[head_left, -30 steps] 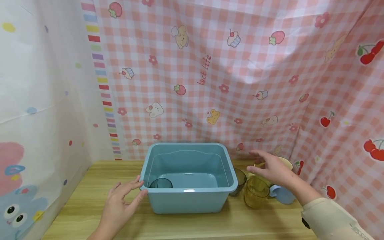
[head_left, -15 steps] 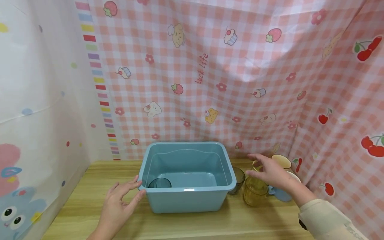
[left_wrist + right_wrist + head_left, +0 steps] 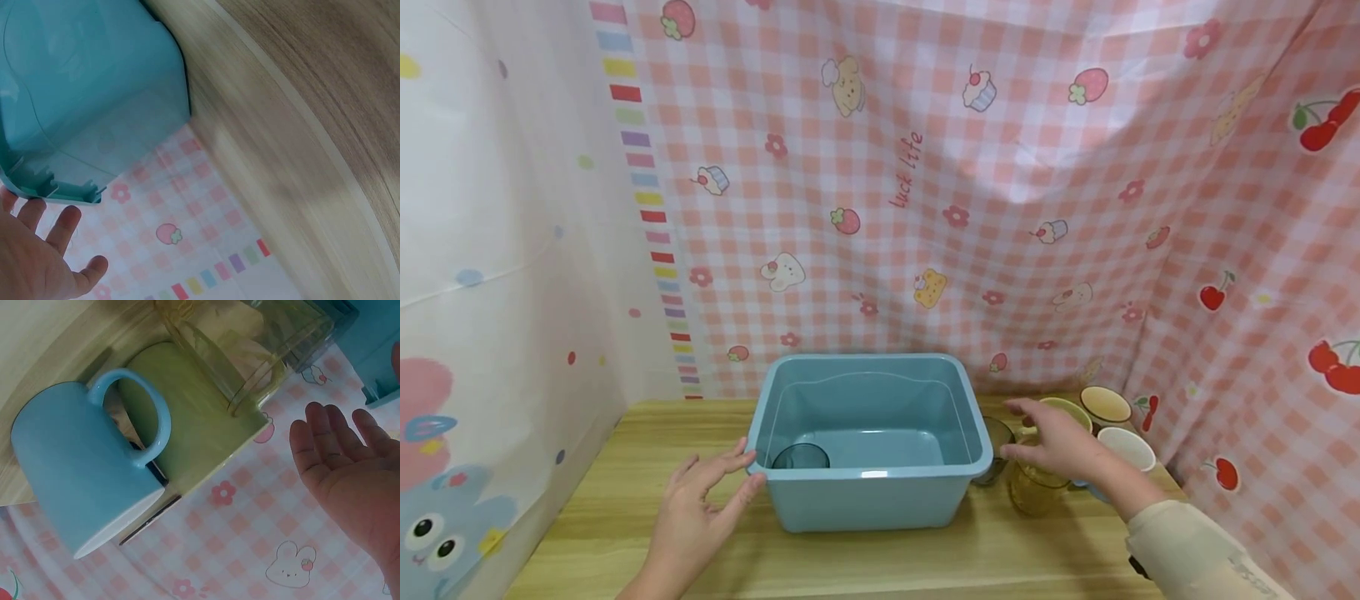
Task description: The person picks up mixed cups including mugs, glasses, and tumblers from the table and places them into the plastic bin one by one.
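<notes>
A light-blue plastic tub [image 3: 872, 504] stands on the table, with a dark tinted glass [image 3: 801, 457] at its front-left inside. Beside the tub's front-left corner is my left hand [image 3: 696, 504], fingers relaxed and fingertips at the rim; in the left wrist view they touch it. Over the cups at the right hovers my right hand [image 3: 1060, 446], fingers extended and holding nothing. Below it are an amber glass cup [image 3: 1033, 496], partly covered, and a grey glass [image 3: 997, 435] against the tub. A green mug [image 3: 187, 419] and a blue mug [image 3: 81, 462] stand close by.
Behind the green mug is a mug with a cream interior [image 3: 1107, 404]. A pink checkered cloth [image 3: 850, 150] hangs at the back and right, and a white printed cloth [image 3: 512, 208] at the left. The wooden table [image 3: 647, 450] ends at a front edge.
My right hand has moved slightly left and lower over the cups, uncovering the green mug and the white-lined mug. The left hand stays at the tub's corner.
</notes>
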Action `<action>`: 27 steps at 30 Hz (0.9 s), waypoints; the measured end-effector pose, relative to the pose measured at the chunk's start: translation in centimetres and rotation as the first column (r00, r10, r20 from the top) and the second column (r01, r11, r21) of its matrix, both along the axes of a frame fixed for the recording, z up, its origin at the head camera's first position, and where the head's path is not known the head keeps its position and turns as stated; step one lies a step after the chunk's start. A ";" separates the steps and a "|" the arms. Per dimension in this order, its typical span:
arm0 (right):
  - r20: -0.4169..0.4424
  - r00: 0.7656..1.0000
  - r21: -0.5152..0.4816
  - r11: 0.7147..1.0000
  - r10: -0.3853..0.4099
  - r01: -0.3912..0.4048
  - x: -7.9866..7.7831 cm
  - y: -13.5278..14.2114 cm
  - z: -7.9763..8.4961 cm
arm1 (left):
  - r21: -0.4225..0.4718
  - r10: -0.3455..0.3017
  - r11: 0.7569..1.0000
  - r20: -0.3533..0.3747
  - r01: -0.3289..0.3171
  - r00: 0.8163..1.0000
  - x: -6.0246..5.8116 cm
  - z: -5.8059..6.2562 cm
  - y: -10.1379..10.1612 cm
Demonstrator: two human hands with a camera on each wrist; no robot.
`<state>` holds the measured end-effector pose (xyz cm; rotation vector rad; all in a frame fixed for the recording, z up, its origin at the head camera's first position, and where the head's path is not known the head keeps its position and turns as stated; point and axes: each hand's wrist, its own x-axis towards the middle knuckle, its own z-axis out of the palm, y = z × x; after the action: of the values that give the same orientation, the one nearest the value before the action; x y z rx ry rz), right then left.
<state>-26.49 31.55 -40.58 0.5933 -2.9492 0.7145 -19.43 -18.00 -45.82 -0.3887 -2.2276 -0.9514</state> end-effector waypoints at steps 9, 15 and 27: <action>0.018 1.000 0.103 0.995 0.001 -0.003 -1.0 -1.3 -0.4 | -0.001 0.002 1.000 -0.005 -0.002 1.000 0.0 0.1 0.0; -0.008 1.000 0.161 0.987 0.029 -0.027 -1.6 -2.1 -0.8 | -0.008 0.001 1.000 -0.015 -0.001 1.000 0.0 0.0 0.0; 0.000 1.000 0.209 0.978 -0.007 0.007 -2.5 -2.9 -1.4 | -0.005 -0.006 1.000 -0.008 0.006 1.000 -0.1 0.0 -0.2</action>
<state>-29.02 28.69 -42.00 0.5945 -3.0482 0.4059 -19.50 -18.22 -45.84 -0.4007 -2.2228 -0.9463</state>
